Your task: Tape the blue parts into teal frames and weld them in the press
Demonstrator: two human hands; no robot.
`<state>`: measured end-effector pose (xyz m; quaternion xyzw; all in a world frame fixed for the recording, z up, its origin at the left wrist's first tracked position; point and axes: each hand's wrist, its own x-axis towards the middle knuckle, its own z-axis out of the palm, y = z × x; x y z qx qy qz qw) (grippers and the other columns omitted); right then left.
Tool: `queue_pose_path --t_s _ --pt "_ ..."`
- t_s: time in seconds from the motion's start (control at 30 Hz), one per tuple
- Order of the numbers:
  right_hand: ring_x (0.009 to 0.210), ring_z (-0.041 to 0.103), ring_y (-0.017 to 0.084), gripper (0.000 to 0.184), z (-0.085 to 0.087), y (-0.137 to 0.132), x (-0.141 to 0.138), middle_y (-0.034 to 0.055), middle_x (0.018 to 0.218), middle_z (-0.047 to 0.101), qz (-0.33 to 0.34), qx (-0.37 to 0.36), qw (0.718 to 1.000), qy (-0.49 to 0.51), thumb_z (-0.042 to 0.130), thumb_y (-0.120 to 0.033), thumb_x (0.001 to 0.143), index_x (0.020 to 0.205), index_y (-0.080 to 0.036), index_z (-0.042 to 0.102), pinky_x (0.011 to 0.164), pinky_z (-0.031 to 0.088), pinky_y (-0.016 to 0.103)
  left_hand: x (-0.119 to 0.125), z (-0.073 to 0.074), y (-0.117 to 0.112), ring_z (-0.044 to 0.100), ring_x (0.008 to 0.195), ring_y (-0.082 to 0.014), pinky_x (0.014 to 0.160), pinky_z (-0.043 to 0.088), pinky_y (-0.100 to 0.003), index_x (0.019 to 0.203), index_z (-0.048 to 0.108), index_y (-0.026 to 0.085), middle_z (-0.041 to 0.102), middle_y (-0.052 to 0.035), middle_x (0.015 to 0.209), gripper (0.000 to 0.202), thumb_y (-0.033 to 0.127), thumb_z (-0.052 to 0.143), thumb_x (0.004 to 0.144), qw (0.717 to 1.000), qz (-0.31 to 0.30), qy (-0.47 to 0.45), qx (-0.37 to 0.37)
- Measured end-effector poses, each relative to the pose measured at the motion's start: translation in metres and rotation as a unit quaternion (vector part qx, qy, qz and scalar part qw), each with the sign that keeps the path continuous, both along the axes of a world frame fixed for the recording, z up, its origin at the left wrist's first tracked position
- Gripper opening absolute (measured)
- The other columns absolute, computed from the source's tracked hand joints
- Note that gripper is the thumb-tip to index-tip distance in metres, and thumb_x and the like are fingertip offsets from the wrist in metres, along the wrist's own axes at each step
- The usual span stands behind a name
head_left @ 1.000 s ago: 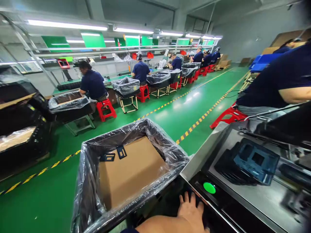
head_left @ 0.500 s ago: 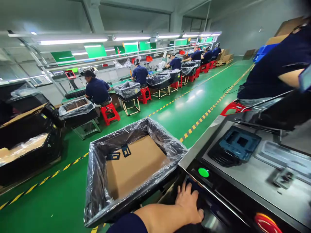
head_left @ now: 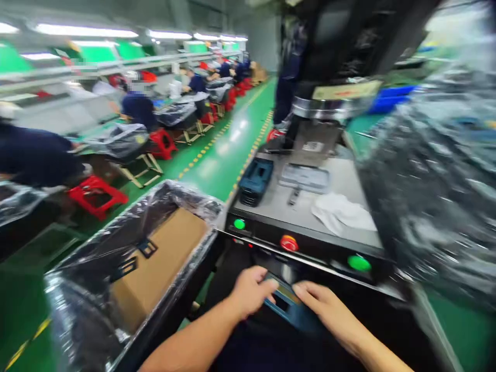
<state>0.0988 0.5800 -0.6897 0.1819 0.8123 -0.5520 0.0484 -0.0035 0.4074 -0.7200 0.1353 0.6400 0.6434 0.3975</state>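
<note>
Both my hands meet low in front of a machine, at a blue plastic part (head_left: 287, 306) lying on my lap. My left hand (head_left: 251, 290) curls its fingers round the part's left end. My right hand (head_left: 321, 303) lies on its right end with fingers bent over it. Above them is the machine's front panel (head_left: 306, 248) with a small green button (head_left: 239, 224), a red button (head_left: 289, 243) and a larger green button (head_left: 358, 263). On the machine's steel table lie another blue part (head_left: 256, 181), a grey fixture plate (head_left: 304, 177) and a white cloth (head_left: 341, 214).
A bin lined with black plastic (head_left: 127, 268) stands at my left, with a cardboard sheet and two small dark parts inside. A bagged bin (head_left: 434, 196) rises at my right. Across the green floor, seated workers in dark shirts (head_left: 137, 108) line a bench with red stools (head_left: 96, 192).
My head has swung right, bringing the machine to the middle. My right hand has come into view and both hands now grip the blue part; before, only my left hand lay by the panel.
</note>
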Motion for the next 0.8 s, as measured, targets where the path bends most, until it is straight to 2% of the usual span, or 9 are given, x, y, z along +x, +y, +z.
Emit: queue_pose_path --t_s 0.07,0.13,0.27,0.4,0.53,0.8 --pt "0.069 0.059 0.017 0.035 0.002 0.001 0.001 0.003 0.074 0.066 -0.01 -0.025 1.0 -0.002 0.057 -0.05 0.078 0.076 -0.016 0.067 0.064 0.048 0.026 -0.001 -0.001 -0.002 0.057 0.057 -0.0095 0.057 0.045 -0.021 0.084 0.06 0.014 0.063 -0.0012 0.075 0.036 0.048 0.066 0.075 0.999 0.024 -0.025 -0.01" --pt "0.076 0.059 0.017 0.029 -0.001 0.004 0.002 0.0036 0.083 0.068 -0.044 -0.032 0.999 0.001 0.063 -0.041 0.073 0.086 -0.015 0.068 0.07 0.047 0.027 -0.003 -0.003 -0.004 0.06 0.062 -0.01 0.06 0.046 -0.021 0.09 0.06 0.015 0.065 -0.0024 0.081 0.037 0.048 0.067 0.075 0.998 0.023 -0.058 -0.024" --pt "0.079 0.061 0.016 0.025 -0.009 0.006 0.007 0.0031 0.089 0.069 -0.094 -0.038 0.995 -0.019 0.065 -0.032 0.071 0.09 -0.017 0.069 0.073 0.047 0.028 -0.002 0.0 -0.006 0.062 0.063 -0.0121 0.061 0.049 -0.023 0.095 0.059 0.016 0.066 -0.0022 0.079 0.04 0.05 0.066 0.076 0.993 0.017 -0.108 -0.053" --pt "0.075 0.061 0.015 0.026 -0.012 0.007 0.008 0.0026 0.089 0.07 -0.107 -0.026 0.993 -0.034 0.063 -0.031 0.074 0.094 -0.017 0.07 0.069 0.047 0.027 0.0 0.008 -0.004 0.064 0.066 -0.0148 0.062 0.049 -0.025 0.096 0.06 0.015 0.068 -0.0043 0.083 0.041 0.05 0.067 0.076 0.987 0.042 -0.149 -0.035" --pt "0.069 0.059 0.014 0.024 -0.012 0.01 0.005 0.002 0.085 0.07 -0.102 -0.019 0.994 -0.04 0.056 -0.031 0.078 0.094 -0.018 0.07 0.064 0.046 0.026 -0.003 0.009 -0.001 0.065 0.067 -0.0159 0.058 0.048 -0.024 0.098 0.064 0.013 0.069 -0.006 0.082 0.042 0.048 0.067 0.076 0.984 0.058 -0.165 -0.031" --pt "0.076 0.06 0.016 0.027 -0.012 0.012 0.004 0.0019 0.088 0.07 -0.09 -0.001 0.995 -0.032 0.051 -0.035 0.084 0.094 -0.02 0.07 0.069 0.047 0.028 -0.005 0.01 0.0 0.067 0.07 -0.0178 0.06 0.049 -0.026 0.1 0.064 0.013 0.07 -0.0066 0.083 0.044 0.05 0.067 0.076 0.98 0.061 -0.185 -0.044"
